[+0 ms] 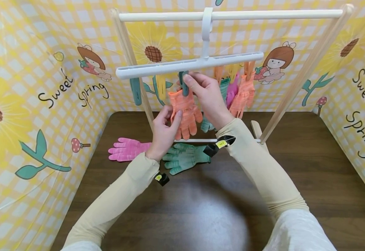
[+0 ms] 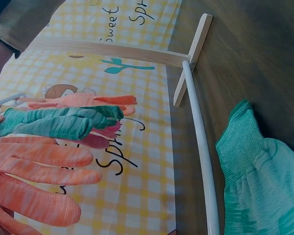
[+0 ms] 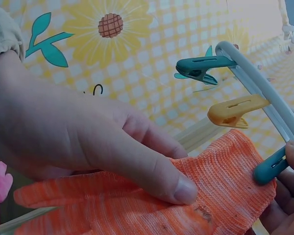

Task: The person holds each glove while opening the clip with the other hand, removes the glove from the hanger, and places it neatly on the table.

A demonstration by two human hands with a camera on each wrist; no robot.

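My left hand (image 1: 165, 130) pinches an orange knit glove (image 1: 187, 116) by its side, thumb in front and fingers behind. The glove's fingers point down and its cuff is at the top. With thumb and fingers, my right hand (image 1: 209, 96) pinches a dark green clip (image 1: 184, 83) on the white hanger (image 1: 170, 68). In the right wrist view the tip of that green clip (image 3: 270, 169) overlaps the cuff edge. Left of it on the hanger, a yellow clip (image 1: 161, 87) and another green clip (image 1: 135, 91) hang with nothing in them.
Gloves hang from clips on the hanger's right half: orange (image 1: 243, 94), pink (image 1: 231, 92) and green (image 1: 224, 87). On the brown table (image 1: 176, 212) lie a pink glove (image 1: 127, 149) and a green glove (image 1: 185, 157). A wooden rack (image 1: 304, 76) with a white top bar (image 1: 273, 14) carries the hanger.
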